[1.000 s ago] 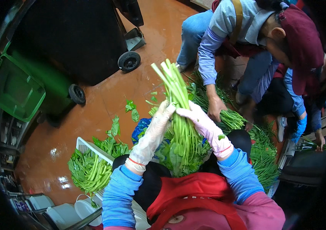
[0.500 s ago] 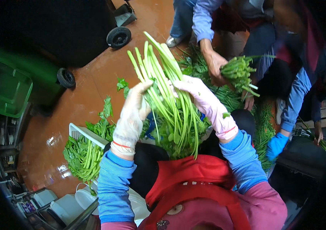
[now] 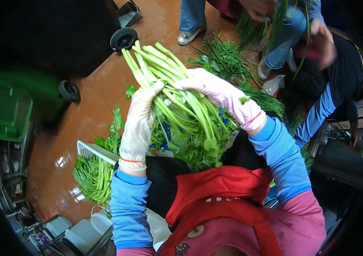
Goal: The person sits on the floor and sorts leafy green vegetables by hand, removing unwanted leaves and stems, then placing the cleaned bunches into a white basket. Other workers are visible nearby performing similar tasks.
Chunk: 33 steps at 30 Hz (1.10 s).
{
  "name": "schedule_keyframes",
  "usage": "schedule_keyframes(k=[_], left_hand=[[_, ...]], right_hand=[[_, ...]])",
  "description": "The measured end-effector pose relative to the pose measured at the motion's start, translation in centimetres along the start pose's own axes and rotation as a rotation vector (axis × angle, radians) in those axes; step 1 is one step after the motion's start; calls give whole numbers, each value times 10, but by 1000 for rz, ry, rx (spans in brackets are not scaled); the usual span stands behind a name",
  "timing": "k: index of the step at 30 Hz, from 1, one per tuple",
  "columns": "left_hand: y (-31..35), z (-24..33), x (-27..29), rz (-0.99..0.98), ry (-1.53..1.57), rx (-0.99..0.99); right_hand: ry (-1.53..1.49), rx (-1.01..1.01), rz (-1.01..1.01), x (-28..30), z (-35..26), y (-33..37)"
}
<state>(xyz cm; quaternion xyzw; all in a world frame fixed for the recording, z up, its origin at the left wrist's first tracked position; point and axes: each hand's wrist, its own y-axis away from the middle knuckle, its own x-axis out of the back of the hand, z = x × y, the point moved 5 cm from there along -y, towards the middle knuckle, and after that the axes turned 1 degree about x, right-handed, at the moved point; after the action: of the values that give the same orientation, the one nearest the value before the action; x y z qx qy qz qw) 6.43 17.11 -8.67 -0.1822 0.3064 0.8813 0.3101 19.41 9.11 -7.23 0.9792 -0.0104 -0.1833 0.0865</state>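
A bunch of long-stemmed leafy greens (image 3: 202, 117) is held up in front of my lap, its pale stem ends pointing up and left and its leaves hanging down. My left hand (image 3: 141, 113), in a thin whitish glove, is closed around the stems on the left side. From the right, my gloved right hand (image 3: 222, 94) grips the same stems a little higher, a leaf scrap stuck near its wrist. Below the stems, more loose leaves (image 3: 190, 149) lie over something blue, mostly hidden.
A white basket (image 3: 100, 151) heaped with greens stands to my left, white buckets (image 3: 101, 221) behind it. Green stalks (image 3: 224, 59) cover the floor ahead. Co-workers crouch at the upper right, one holding up long greens (image 3: 271, 25). A green wheeled bin (image 3: 8, 109) stands far left.
The bunch has tilted further left, and my hands have shifted slightly left with it. The co-worker's hand with a thick bunch has left its place; long greens are now held up farther away.
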Motion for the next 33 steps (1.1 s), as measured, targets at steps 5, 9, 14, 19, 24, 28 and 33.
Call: schedule_keyframes(k=[5, 9, 14, 19, 24, 28, 33], left_hand=[[-6, 7, 9, -190, 166, 117], [-10, 7, 7, -220, 291, 160], [-10, 9, 22, -81, 315, 66], [1, 29, 27, 72, -89, -101], [13, 52, 30, 309, -231, -338], [13, 37, 36, 88, -67, -189], [12, -8, 4, -268, 238, 42]], right_hand=[[-306, -120, -1, 29, 7, -8], [-382, -91, -56, 29, 14, -12], [-308, -73, -65, 24, 6, -5], [13, -36, -42, 26, -1, 7], [66, 53, 68, 45, -3, 19], [-132, 70, 55, 18, -12, 18], [-455, 93, -108, -15, 5, 14]])
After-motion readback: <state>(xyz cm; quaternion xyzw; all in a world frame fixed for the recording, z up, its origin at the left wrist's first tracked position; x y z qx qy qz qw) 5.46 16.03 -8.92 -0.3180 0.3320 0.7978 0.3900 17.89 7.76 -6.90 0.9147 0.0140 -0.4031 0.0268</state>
